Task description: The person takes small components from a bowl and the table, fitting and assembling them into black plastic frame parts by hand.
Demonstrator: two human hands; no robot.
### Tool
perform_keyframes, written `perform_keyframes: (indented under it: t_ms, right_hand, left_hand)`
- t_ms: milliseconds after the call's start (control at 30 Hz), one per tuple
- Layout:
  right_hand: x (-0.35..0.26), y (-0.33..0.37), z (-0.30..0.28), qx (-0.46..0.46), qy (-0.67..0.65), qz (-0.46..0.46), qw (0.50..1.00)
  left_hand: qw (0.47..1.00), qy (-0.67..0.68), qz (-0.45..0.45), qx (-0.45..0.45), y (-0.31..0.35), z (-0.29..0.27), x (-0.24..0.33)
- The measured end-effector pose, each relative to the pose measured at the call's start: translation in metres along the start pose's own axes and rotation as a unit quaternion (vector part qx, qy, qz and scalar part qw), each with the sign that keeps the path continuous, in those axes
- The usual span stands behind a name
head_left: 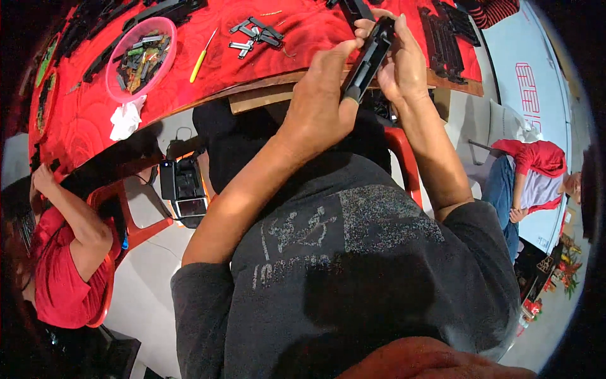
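My left hand (319, 95) and my right hand (404, 68) are raised over the near edge of the red-covered table. Between them they hold a long black part (367, 66) with a grey strip along it, tilted up to the right; its exact kind I cannot tell. The left hand grips it from the left side, thumb along its lower end. My right fingers wrap its upper end. Just beyond the hands lies another black piece (355, 9). To their left sits a small heap of grey and black parts (257, 33).
A yellow-handled screwdriver (199, 66) lies beside a pink basket (108, 72) of small parts. White tissue (126, 119) hangs at the table edge. Long black parts (442, 44) lie at the right. A co-worker in red (69, 265) sits left; another person (530, 164) sits right.
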State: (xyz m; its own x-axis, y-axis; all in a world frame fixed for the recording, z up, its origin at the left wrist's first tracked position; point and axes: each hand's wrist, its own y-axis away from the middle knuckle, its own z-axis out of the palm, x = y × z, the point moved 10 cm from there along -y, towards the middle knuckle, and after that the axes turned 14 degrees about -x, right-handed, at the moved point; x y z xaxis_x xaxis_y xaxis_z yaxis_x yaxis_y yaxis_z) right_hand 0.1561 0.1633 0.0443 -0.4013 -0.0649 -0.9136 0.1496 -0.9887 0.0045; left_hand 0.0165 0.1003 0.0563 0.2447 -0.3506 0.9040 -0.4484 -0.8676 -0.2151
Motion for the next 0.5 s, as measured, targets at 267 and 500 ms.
perform_keyframes:
  t_ms: [267,500]
  right_hand:
    - [0.013,-0.005,0.0,-0.045,0.026,0.039,0.998]
    - [0.015,0.002,0.006,-0.048,0.041,0.061,0.996]
  left_hand:
    - [0.975,-0.204,0.092,-0.012,-0.006,0.003,0.04]
    - [0.962,-0.26,0.036,-0.078,-0.011,0.014,0.029]
